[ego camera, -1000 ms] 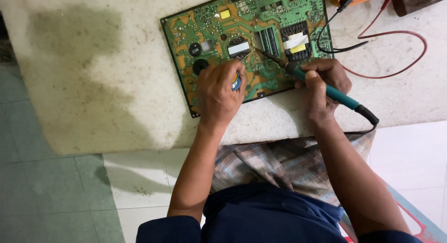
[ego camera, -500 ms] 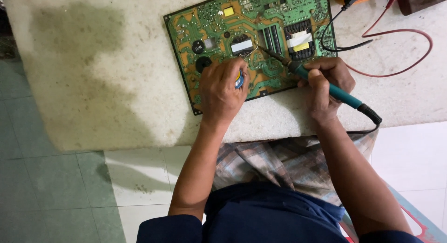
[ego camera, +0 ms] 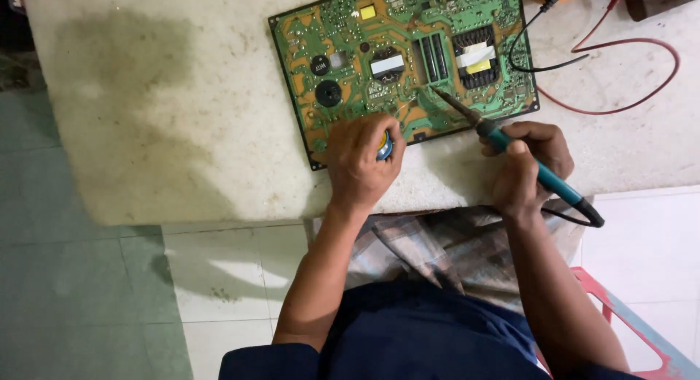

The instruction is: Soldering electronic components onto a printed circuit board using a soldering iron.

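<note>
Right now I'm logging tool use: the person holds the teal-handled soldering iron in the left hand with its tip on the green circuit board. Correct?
Not quite. The head view shows the soldering iron in the right hand, not the left. Its tip does rest on the green circuit board.

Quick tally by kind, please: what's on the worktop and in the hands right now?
Circuit boards: 1, green circuit board
Soldering irons: 1, teal-handled soldering iron in the right hand
Small blue-and-yellow items: 1, small blue item in the left hand
Leads: 2, black lead, red lead
Total: 5
</note>
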